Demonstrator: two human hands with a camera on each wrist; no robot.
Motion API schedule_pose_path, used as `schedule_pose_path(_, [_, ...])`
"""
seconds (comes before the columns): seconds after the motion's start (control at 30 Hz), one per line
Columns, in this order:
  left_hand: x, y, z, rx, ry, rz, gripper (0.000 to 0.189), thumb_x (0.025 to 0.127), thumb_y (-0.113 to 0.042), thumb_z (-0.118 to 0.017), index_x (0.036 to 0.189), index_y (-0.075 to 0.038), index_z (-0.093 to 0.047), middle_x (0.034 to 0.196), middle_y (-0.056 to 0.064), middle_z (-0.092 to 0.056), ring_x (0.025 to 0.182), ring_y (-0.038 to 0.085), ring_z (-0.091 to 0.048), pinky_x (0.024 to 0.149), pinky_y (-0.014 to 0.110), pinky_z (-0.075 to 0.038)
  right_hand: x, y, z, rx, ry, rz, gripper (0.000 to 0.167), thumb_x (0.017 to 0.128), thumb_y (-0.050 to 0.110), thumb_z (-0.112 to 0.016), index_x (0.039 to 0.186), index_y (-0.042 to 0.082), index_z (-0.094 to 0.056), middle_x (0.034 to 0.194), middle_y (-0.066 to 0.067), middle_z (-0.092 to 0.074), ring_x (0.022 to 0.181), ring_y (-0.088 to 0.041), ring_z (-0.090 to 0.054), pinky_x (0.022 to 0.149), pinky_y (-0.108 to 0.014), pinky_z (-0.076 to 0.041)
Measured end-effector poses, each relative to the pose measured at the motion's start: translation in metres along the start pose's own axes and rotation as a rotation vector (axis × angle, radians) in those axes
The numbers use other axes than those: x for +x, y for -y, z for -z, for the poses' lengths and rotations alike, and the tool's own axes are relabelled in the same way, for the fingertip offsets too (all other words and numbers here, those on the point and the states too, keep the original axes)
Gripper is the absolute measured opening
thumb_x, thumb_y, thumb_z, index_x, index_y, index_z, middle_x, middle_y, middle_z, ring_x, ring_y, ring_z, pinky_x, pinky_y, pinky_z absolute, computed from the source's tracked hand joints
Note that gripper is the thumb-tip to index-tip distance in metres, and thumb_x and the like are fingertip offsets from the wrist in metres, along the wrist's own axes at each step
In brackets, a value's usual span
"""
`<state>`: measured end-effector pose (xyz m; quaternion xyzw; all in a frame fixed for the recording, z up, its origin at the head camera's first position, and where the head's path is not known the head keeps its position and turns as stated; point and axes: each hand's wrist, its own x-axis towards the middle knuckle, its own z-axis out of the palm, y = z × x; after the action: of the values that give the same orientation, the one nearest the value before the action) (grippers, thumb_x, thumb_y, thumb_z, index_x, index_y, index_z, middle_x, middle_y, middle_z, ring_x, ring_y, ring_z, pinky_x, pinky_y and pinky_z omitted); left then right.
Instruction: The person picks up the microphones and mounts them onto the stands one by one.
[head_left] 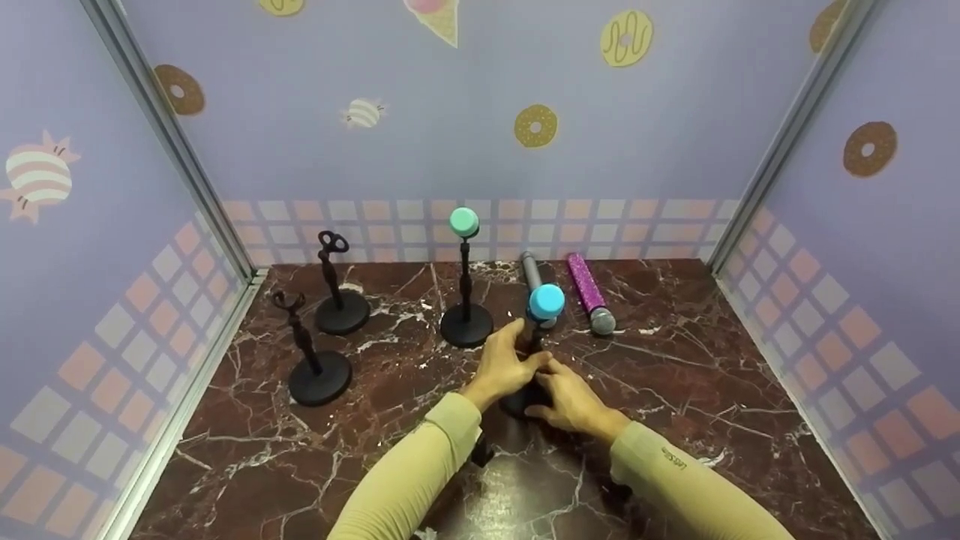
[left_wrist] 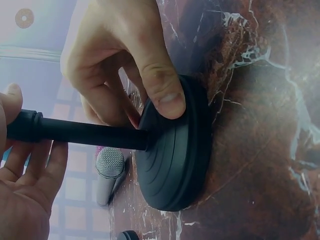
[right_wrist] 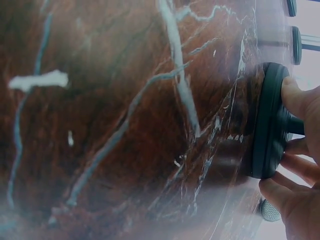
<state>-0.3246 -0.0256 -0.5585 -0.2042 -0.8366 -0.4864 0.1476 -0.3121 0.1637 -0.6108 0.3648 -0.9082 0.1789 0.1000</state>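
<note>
In the head view, a black microphone stand [head_left: 535,341] with a light-blue rounded piece [head_left: 547,301] on top is between both hands. My left hand [head_left: 504,369] grips its pole, fingers behind and thumb in front. Lower down, my right hand [head_left: 576,397] holds the round base. The left wrist view shows the right thumb pressing the top of the black base [left_wrist: 172,165], beside the bare pole [left_wrist: 90,132]. Seen from the right wrist, fingertips of the right hand [right_wrist: 300,200] meet the rim of the base [right_wrist: 267,125], close over the marbled tabletop.
Another stand [head_left: 466,285] with a mint-green top stands behind. Two black stands, one nearer [head_left: 320,375] and one farther [head_left: 342,311], have bare holders at left. A grey microphone [head_left: 531,270] and a purple glitter microphone [head_left: 587,285] lie at the back. Patterned walls enclose the table.
</note>
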Motion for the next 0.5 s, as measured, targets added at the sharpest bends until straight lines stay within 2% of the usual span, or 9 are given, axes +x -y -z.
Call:
schedule_pose_path(0.13, [0.000,0.001,-0.001,0.020,-0.024,-0.021,0.032,0.089,-0.021,-0.092,0.102,-0.005,-0.068,0.097,0.012,-0.081,0.091,0.027,-0.080,0.085,0.042,-0.069,0.000,0.000,-0.001,-0.008,-0.010,0.013,0.053,0.088,0.032,-0.093,0.127,-0.001,-0.079,0.142,-0.022,-0.071,0.128,-0.041,-0.071,0.113,-0.053,-0.060])
schedule_pose_path(0.27, [0.001,0.002,0.001,0.038,-0.023,-0.013,0.039,0.087,-0.030,-0.096,0.099,-0.006,-0.067,0.094,0.010,-0.079,0.090,0.025,-0.080,0.083,0.035,-0.068,0.001,0.000,0.000,-0.021,-0.020,0.015,0.054,0.087,0.033,-0.094,0.128,0.000,-0.079,0.136,-0.021,-0.077,0.128,-0.041,-0.072,0.112,-0.054,-0.059])
schedule_pose_path(0.37, [0.000,0.003,0.004,-0.014,-0.005,0.016,0.041,0.085,-0.031,-0.099,0.099,-0.005,-0.070,0.096,0.011,-0.081,0.090,0.025,-0.082,0.081,0.032,-0.069,0.001,0.000,-0.001,-0.025,-0.035,0.023,0.053,0.087,0.034,-0.094,0.123,-0.001,-0.079,0.132,-0.019,-0.079,0.126,-0.040,-0.072,0.111,-0.053,-0.060])
schedule_pose_path(0.5, [-0.002,0.004,0.009,-0.146,0.065,0.021,0.031,0.089,-0.020,-0.095,0.106,-0.001,-0.076,0.106,0.018,-0.083,0.096,0.032,-0.084,0.088,0.044,-0.072,-0.001,-0.002,-0.001,-0.017,-0.045,0.027,0.052,0.086,0.035,-0.094,0.119,-0.003,-0.079,0.135,-0.021,-0.076,0.126,-0.039,-0.073,0.111,-0.052,-0.061])
